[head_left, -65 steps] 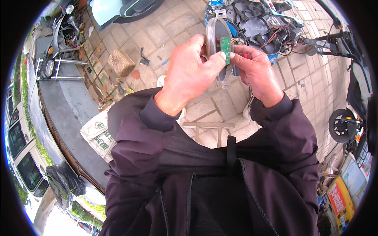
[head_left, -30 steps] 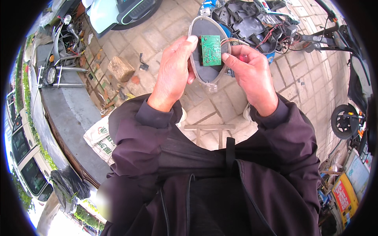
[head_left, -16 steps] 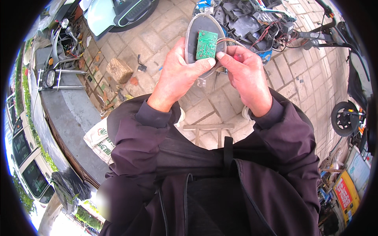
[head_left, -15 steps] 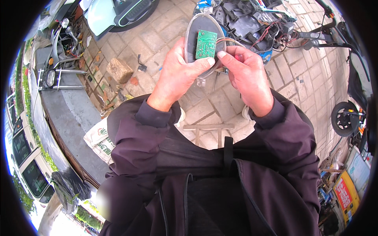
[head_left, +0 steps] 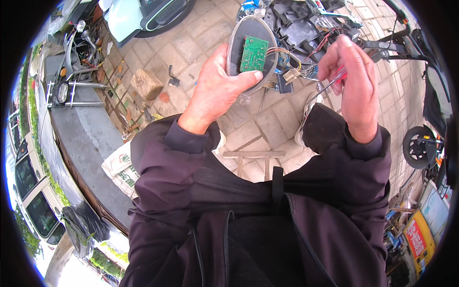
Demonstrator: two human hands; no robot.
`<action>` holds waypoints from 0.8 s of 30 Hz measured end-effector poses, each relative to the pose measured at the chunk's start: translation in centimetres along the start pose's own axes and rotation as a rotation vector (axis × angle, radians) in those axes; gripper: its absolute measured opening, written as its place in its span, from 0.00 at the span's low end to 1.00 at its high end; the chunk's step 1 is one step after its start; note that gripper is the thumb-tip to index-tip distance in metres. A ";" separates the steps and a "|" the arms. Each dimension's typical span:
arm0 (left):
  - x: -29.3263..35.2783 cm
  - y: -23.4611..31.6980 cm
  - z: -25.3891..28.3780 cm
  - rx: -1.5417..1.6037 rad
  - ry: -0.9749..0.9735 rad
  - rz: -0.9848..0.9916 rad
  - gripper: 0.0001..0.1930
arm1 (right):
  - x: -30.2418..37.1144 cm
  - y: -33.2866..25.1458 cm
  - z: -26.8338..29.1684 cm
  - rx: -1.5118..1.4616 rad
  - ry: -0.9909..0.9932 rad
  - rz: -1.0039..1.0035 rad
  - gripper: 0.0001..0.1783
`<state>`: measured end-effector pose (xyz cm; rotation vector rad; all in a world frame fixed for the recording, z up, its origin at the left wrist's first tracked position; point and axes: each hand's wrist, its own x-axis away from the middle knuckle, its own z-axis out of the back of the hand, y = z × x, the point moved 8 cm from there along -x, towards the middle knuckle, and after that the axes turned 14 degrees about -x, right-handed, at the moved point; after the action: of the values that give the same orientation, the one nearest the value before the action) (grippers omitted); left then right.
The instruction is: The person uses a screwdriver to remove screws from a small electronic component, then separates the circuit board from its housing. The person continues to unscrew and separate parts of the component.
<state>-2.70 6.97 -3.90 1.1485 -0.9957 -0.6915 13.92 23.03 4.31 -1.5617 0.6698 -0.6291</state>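
Cradling the housing (head_left: pixel 258 28) in my left hand (head_left: pixel 216 90), thumb at the lower edge of the board (head_left: pixel 254 53) inside, I want steady support; my right hand (head_left: pixel 355 81) grips a screwdriver (head_left: pixel 341 74), best pointed away from the wires (head_left: pixel 281 49) and connector (head_left: pixel 290 75).

Bright daylight all over the paving (head_left: pixel 184 52), shadows soft, and down at lower left it's burning out to pure white! The dark jacket (head_left: pixel 334 210) swallows its folds. Circuit board (head_left: pixel 254 53) looking crisp, traces showing. Out at the left, the car (head_left: pixel 38 205) bows along the blue-fringed rim, corners pitch black.
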 end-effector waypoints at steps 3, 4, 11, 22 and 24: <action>0.0 -0.1 -0.2 0.013 -0.004 -0.004 0.26 | 1.1 0.7 1.1 -0.295 0.151 -0.129 0.23; 0.0 -0.1 -0.2 0.006 -0.002 -0.007 0.26 | 1.1 0.7 0.8 -0.314 0.150 -0.090 0.22; -0.1 -0.1 -0.5 -0.030 -0.019 -0.011 0.28 | 1.5 1.7 -0.6 -0.061 0.084 -0.211 0.16; 0.6 0.5 -1.5 -0.021 -0.155 0.047 0.31 | 1.6 2.7 -3.1 0.437 -0.112 -0.021 0.11; 0.6 0.7 -1.6 -0.020 -0.168 0.039 0.32 | 1.6 2.8 -3.4 0.525 -0.142 0.004 0.12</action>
<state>-1.02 7.26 -3.23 1.0638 -1.1469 -0.7741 12.35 19.31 1.87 -1.1015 0.3606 -0.6239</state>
